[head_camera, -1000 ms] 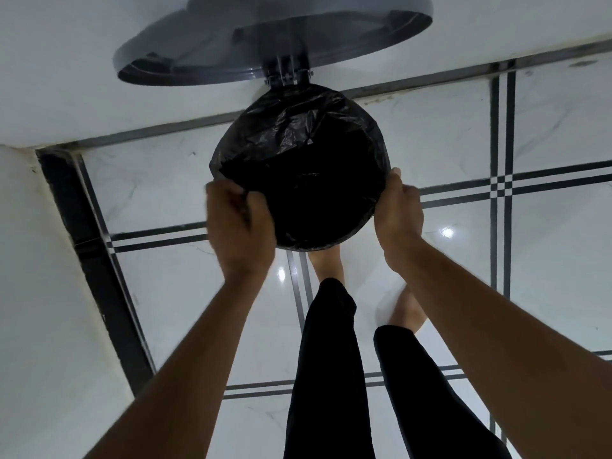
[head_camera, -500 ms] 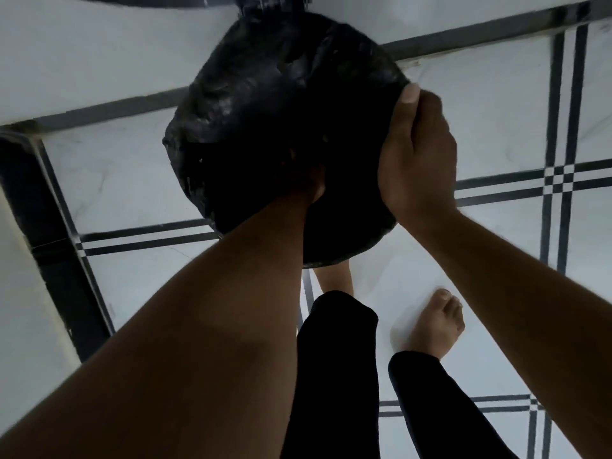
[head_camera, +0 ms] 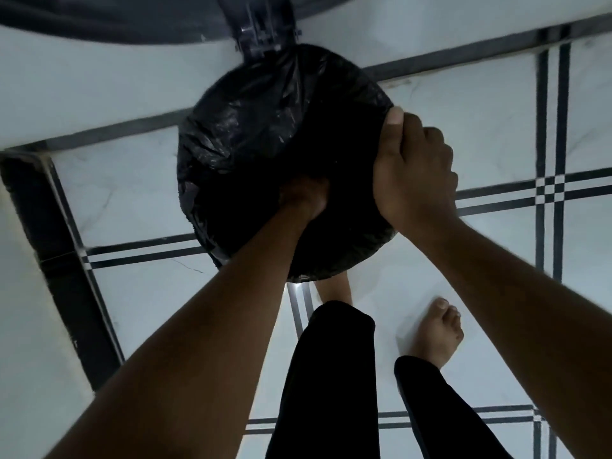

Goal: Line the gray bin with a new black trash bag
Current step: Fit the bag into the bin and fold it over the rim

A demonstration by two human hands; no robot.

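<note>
Pressing: our left hand (head_camera: 306, 197) is sunk inside the black trash bag (head_camera: 265, 127), fingers hidden, so we cannot tell its grip.
Holding: our right hand (head_camera: 414, 173) grasps the bag at the rim, right of centre.
Bin: gray bin wrapped by the bag, hinged lid (head_camera: 132, 18) open at the top.
Change: a second ago both hands gripped the rim; now the liner is being seated.

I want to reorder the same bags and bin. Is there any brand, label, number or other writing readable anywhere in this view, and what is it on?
None can be read.
Black trash bag: plain glossy plastic, no print visible.
Bin lid and its hinge: dark and blurred, no legible marking.
Floor tiles: only dark lines, no text.
The right hand holds the bag's rim, and the left hand reaches inside; each covers part of the bag.
</note>
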